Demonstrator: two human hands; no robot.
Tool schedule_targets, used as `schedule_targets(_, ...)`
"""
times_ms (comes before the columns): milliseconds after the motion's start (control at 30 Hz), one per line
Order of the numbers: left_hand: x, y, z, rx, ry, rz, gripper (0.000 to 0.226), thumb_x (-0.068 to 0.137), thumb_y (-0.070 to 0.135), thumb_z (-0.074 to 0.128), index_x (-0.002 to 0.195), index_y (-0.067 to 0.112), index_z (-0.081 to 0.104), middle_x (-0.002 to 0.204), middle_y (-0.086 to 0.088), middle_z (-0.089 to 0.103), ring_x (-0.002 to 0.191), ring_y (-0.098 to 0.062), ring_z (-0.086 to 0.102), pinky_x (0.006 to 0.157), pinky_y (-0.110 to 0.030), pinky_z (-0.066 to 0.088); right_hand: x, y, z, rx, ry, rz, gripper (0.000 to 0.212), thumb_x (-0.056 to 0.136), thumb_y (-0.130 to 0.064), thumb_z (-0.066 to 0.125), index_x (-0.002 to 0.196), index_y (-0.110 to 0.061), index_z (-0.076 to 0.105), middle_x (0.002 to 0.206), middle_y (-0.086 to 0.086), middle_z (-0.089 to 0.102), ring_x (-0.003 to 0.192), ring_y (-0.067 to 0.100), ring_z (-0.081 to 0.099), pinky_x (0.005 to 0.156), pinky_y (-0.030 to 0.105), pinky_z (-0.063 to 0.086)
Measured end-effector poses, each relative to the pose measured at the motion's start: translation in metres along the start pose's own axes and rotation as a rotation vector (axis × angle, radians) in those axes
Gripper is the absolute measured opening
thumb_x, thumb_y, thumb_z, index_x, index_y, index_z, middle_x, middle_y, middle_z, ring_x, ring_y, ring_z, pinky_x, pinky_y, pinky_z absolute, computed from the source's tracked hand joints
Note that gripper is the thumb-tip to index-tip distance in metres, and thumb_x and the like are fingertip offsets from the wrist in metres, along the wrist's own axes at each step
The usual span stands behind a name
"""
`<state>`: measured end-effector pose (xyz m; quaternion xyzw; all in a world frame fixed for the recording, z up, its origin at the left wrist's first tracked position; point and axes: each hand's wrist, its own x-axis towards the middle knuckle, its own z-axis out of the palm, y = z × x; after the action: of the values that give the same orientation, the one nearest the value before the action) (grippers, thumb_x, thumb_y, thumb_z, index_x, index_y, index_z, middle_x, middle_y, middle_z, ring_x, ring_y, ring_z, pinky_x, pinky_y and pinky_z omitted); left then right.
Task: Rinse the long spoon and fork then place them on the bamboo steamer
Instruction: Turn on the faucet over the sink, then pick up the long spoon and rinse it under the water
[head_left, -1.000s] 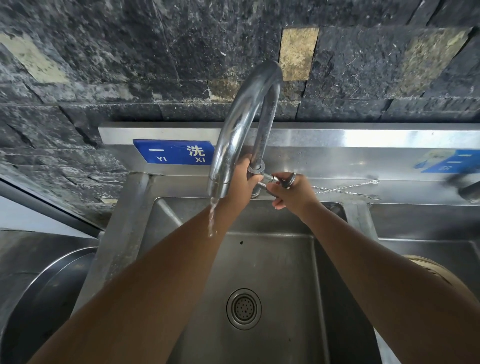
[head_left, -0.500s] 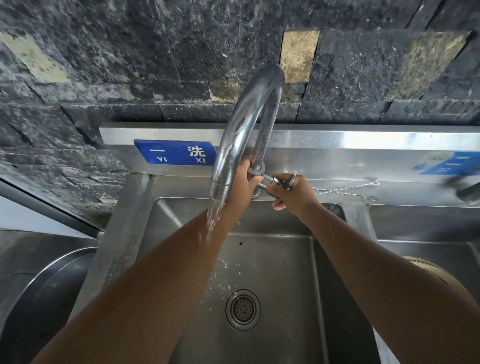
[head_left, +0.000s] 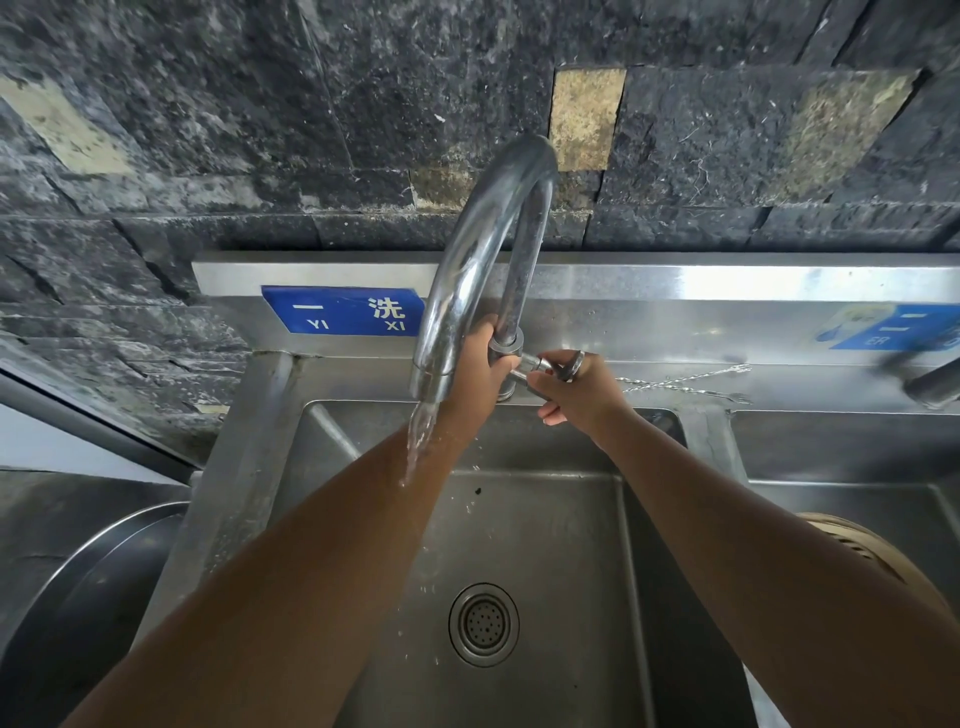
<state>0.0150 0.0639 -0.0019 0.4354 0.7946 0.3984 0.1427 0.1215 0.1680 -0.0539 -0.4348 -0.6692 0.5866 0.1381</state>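
Long twisted-handle utensils (head_left: 685, 383), one fork-tipped, lie on the sink's back ledge (head_left: 779, 384), right of the gooseneck faucet (head_left: 483, 260). Left hand (head_left: 475, 371) wraps the faucet base; right hand (head_left: 576, 395) pinches the valve handle (head_left: 545, 365). Water (head_left: 421, 436) streams onto the left forearm. Bamboo steamer (head_left: 862, 556) sits in the right basin.

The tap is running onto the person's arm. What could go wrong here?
1. Water from the tap lands on the left forearm, so it may splash outside the sink.
2. The long twisted utensils lie on the ledge behind the sink; a bump from the right hand at the tap handle could knock them off.
3. The left hand holds the wet tap base and might slip.
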Motion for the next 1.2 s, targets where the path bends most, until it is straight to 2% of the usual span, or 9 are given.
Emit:
schedule_targets(333, 0.0, -0.002, 0.002, 0.02, 0.01, -0.005, 0.035, 0.092, 0.002, 0.062, 0.126, -0.001, 0.057, 0.116, -0.014, 0.068, 0.094, -0.006, 0.051, 0.069, 0.011, 0.032, 0.004, 0.003, 0.0, 0.001, 0.005, 0.011, 0.038, 0.09, -0.015, 0.072, 0.127, -0.009, 0.064, 0.083, 0.007, 0.068, 0.052, 0.017, 0.067, 0.054, 0.032, 0.062)
schedule_targets(633, 0.001, -0.004, 0.005, -0.001, 0.012, -0.012, 0.033, 0.091, 0.0, 0.062, 0.123, -0.002, 0.057, 0.112, -0.015, 0.068, 0.082, 0.003, 0.049, 0.065, 0.01, 0.032, 0.006, 0.004, -0.001, 0.006, -0.005, 0.005, 0.037, 0.089, -0.015, 0.072, 0.125, -0.008, 0.063, 0.08, 0.005, 0.068, 0.049, 0.013, 0.067, 0.054, 0.031, 0.062)
schedule_targets(767, -0.002, -0.008, 0.007, -0.022, 0.042, -0.027, 0.035, 0.09, -0.001, 0.062, 0.124, 0.0, 0.057, 0.112, -0.013, 0.068, 0.075, 0.013, 0.045, 0.066, 0.01, 0.032, -0.003, 0.008, 0.0, 0.033, -0.026, 0.026, 0.04, 0.084, -0.013, 0.078, 0.114, -0.019, 0.051, 0.086, 0.003, 0.067, 0.064, 0.02, 0.069, 0.07, 0.045, 0.063)
schedule_targets(833, -0.005, -0.01, 0.011, -0.005, 0.048, -0.049, 0.039, 0.09, 0.002, 0.063, 0.128, 0.004, 0.054, 0.115, -0.008, 0.067, 0.087, 0.001, 0.058, 0.074, 0.004, 0.036, -0.009, 0.013, -0.006, 0.004, -0.037, 0.016, 0.043, 0.083, -0.013, 0.079, 0.113, -0.022, 0.049, 0.094, 0.002, 0.066, 0.07, 0.022, 0.07, 0.075, 0.048, 0.063)
schedule_targets(900, -0.011, -0.013, 0.016, 0.049, 0.036, -0.083, 0.042, 0.09, 0.006, 0.062, 0.13, 0.007, 0.05, 0.115, -0.005, 0.067, 0.102, -0.013, 0.062, 0.085, -0.012, 0.045, -0.014, 0.016, -0.018, -0.04, -0.035, 0.012, 0.049, 0.083, -0.014, 0.079, 0.123, -0.017, 0.051, 0.101, 0.002, 0.063, 0.073, 0.023, 0.071, 0.074, 0.045, 0.063)
schedule_targets(967, -0.018, -0.018, 0.025, 0.131, 0.052, -0.142, 0.034, 0.09, 0.006, 0.059, 0.124, 0.006, 0.053, 0.107, -0.007, 0.067, 0.098, -0.02, 0.064, 0.078, -0.026, 0.051, -0.018, 0.019, -0.032, -0.088, -0.014, 0.001, 0.048, 0.082, -0.018, 0.08, 0.122, -0.02, 0.054, 0.104, 0.003, 0.064, 0.074, 0.023, 0.072, 0.071, 0.042, 0.063)
schedule_targets(1033, -0.026, -0.021, 0.034, 0.194, 0.046, -0.203, 0.026, 0.09, 0.006, 0.055, 0.116, 0.005, 0.056, 0.102, -0.011, 0.068, 0.089, -0.023, 0.064, 0.068, -0.03, 0.048, -0.021, 0.022, -0.046, -0.158, 0.028, -0.025, 0.039, 0.081, -0.023, 0.081, 0.11, -0.03, 0.057, 0.102, 0.003, 0.068, 0.076, 0.024, 0.072, 0.072, 0.044, 0.062)
schedule_targets(1100, -0.034, -0.022, 0.045, 0.27, -0.031, -0.217, 0.023, 0.09, 0.008, 0.051, 0.111, 0.005, 0.06, 0.104, -0.015, 0.068, 0.094, -0.031, 0.064, 0.076, -0.037, 0.049, -0.021, 0.026, -0.059, -0.232, 0.072, -0.04, 0.032, 0.081, -0.026, 0.08, 0.106, -0.029, 0.06, 0.103, 0.003, 0.07, 0.085, 0.026, 0.072, 0.075, 0.046, 0.062)
schedule_targets(1200, -0.041, -0.023, 0.063, 0.298, -0.14, -0.154, 0.026, 0.092, 0.008, 0.05, 0.115, 0.005, 0.061, 0.114, -0.016, 0.064, 0.107, -0.032, 0.06, 0.09, -0.035, 0.045, -0.016, 0.035, -0.074, -0.319, 0.154, -0.026, 0.036, 0.084, -0.025, 0.077, 0.117, -0.014, 0.066, 0.112, 0.005, 0.072, 0.098, 0.027, 0.07, 0.088, 0.044, 0.057)
